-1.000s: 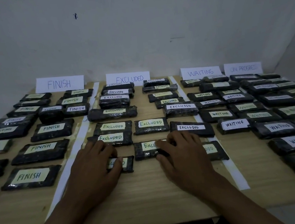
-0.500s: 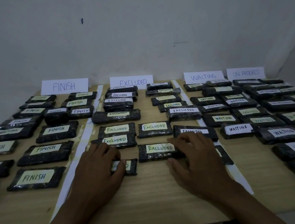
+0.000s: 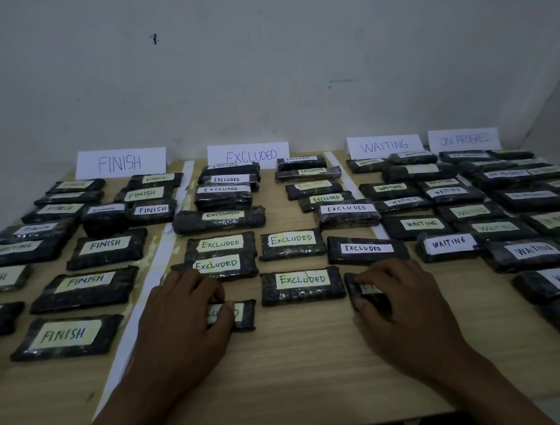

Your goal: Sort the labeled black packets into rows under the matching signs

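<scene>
On the table (image 3: 300,361), in the EXCLUDED lane, a small packet (image 3: 355,288) is pinched edge-to-edge by the right hand (image 3: 403,303). A second packet (image 3: 245,315) is covered by the left hand (image 3: 183,317), grip undeterminable. Light, pliable, slick wrapping is presumed.
</scene>
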Available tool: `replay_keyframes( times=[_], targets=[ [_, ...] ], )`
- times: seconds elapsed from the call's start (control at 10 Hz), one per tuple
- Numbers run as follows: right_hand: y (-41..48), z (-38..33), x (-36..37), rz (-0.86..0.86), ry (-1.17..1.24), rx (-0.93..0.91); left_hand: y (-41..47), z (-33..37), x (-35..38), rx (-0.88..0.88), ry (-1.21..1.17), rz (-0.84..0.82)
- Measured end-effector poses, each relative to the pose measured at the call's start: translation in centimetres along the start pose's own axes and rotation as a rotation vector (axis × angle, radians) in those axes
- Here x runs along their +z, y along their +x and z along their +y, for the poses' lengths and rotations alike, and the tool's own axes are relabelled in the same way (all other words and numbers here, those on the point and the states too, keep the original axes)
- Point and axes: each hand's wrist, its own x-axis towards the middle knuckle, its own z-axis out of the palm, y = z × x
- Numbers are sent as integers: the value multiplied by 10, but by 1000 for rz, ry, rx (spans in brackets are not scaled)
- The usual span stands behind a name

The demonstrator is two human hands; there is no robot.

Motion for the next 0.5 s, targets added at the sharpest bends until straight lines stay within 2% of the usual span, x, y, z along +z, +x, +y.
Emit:
replay_keyframes(
  times=[0.3, 0.5],
  targets=[
    [-1, -3, -3, -9, 40, -33, -1, 2, -2, 1, -1, -2],
    [5, -5, -9, 81, 152, -84, 3, 3, -5, 49, -20, 9]
  ],
)
